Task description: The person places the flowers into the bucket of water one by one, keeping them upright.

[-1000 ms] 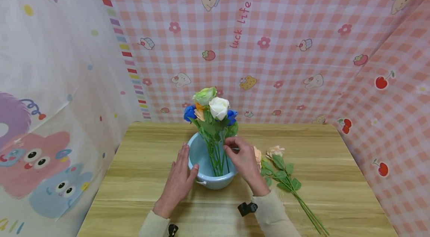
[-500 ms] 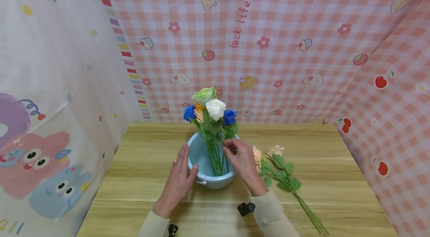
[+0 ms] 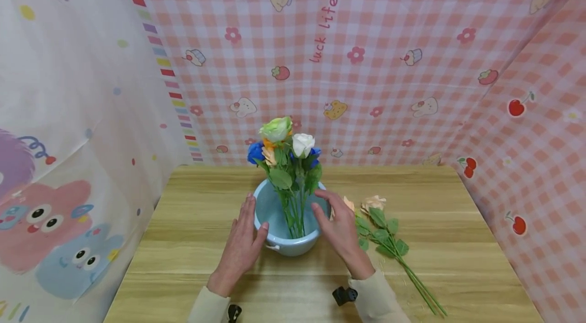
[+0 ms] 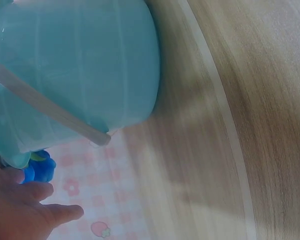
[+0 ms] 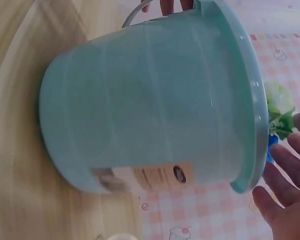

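Observation:
A light blue bucket (image 3: 293, 247) stands on the table, holding several artificial flowers. Among their heads are a white rose (image 3: 303, 145), a green-white rose (image 3: 276, 129), a peach flower (image 3: 269, 156) and a blue flower (image 3: 256, 152). My left hand (image 3: 241, 241) rests with straight fingers against the bucket's left rim. At the right rim my right hand (image 3: 340, 229) is spread, thumb and fingers apart, holding nothing. In the right wrist view the right fingers (image 5: 285, 170) lie close beside the bucket's rim. The bucket's handle (image 4: 50, 107) hangs down its side in the left wrist view.
To the right of the bucket, peach roses (image 3: 373, 203) with long green stems (image 3: 418, 282) lie on the wooden table (image 3: 183, 241). Checked cloth (image 3: 393, 84) hangs behind and at the right; a white cartoon-print cloth (image 3: 91, 124) hangs at the left.
My right hand has let go of a stem, opened and drawn back slightly toward the bucket's right rim. The white rose has shifted to the right. The left hand stays in place.

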Motion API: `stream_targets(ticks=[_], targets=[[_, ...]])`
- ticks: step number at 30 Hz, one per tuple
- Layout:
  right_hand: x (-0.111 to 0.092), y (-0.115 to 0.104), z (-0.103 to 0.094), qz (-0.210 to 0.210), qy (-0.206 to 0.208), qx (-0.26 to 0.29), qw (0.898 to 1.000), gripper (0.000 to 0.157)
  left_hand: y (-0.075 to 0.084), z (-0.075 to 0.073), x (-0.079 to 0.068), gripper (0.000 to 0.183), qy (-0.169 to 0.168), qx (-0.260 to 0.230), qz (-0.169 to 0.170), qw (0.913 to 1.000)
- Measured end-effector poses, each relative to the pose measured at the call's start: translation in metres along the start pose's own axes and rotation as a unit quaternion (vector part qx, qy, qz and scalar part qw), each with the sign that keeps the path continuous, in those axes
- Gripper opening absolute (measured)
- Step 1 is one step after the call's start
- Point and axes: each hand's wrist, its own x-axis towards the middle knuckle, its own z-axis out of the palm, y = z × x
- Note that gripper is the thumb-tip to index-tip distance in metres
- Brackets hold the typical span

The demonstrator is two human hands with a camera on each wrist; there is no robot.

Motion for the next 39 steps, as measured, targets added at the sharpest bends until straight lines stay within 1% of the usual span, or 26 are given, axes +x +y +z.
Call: stream_targets(ticks=[3,5,8,10,16,21,28,32,35,39], targets=[[-0.007,0.002,-0.009,0.010,-0.004,0.020,1.000,0.032,0.000,-0.001,0.000,0.072,0.001,0.000,0.000,1.0000],[-0.013,0.004,-0.016,0.029,-0.013,0.032,0.999,0.034,0.000,-0.001,-0.001,0.072,0.000,0.000,0.000,1.0000],[-0.021,0.006,-0.026,0.054,-0.020,0.033,0.998,0.037,0.000,-0.001,-0.001,0.072,-0.002,0.000,-0.002,1.0000],[-0.026,0.009,-0.033,0.065,-0.019,0.027,0.997,0.038,0.000,-0.002,-0.001,0.073,-0.005,-0.001,-0.004,1.0000],[-0.042,0.024,-0.057,0.076,-0.012,-0.013,0.997,0.042,0.000,-0.003,-0.001,0.073,-0.009,-0.003,-0.009,0.9999],[-0.055,0.037,-0.082,0.114,-0.020,-0.023,0.993,0.044,0.000,-0.003,-0.001,0.073,-0.010,-0.002,-0.010,0.9999],[-0.066,0.055,-0.116,0.170,-0.022,-0.042,0.984,0.045,0.000,-0.002,-0.001,0.073,-0.011,-0.003,-0.011,0.9999],[-0.075,0.064,-0.134,0.189,-0.024,-0.052,0.980,0.044,0.000,-0.002,-0.001,0.073,-0.012,-0.003,-0.011,0.9999],[-0.081,0.071,-0.146,0.196,-0.023,-0.042,0.979,0.043,0.000,-0.002,-0.001,0.073,-0.011,-0.004,-0.009,0.9999],[-0.089,0.080,-0.158,0.200,-0.025,-0.006,0.980,0.040,0.000,-0.002,-0.001,0.073,-0.011,-0.003,-0.008,0.9999]])
